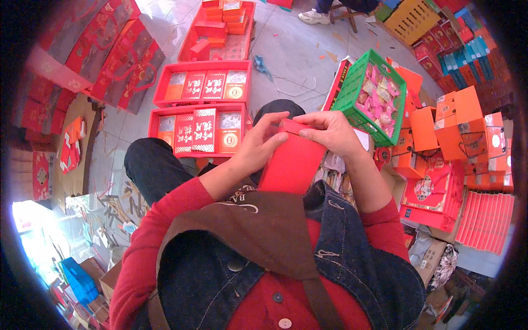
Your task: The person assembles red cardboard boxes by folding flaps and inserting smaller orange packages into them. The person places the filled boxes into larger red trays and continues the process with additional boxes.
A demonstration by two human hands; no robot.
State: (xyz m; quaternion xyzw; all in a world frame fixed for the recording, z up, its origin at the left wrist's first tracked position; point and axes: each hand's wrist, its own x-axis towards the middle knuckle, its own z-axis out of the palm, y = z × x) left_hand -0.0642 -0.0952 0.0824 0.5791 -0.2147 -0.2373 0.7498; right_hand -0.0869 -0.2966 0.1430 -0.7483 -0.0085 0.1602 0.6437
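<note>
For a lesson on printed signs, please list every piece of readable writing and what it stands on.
Wording is not copied; only its place is given.
Red-and-white boxes, left of centre: large characters, clear.
Round-emblem box beside them: lettering too small to read.
Brown apron: pale letters, only partly showing.
Orange boxes, right: marks too small to read.
Red box in left hand and right hand: no print visible.

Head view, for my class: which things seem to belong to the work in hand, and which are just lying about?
Seem to belong:
red carton, held in both hands
open red boxes with packs inside, just ahead

Probably just lying about:
crumpled blue scrap on the floor
cardboard scraps on the floor, to the left
</note>
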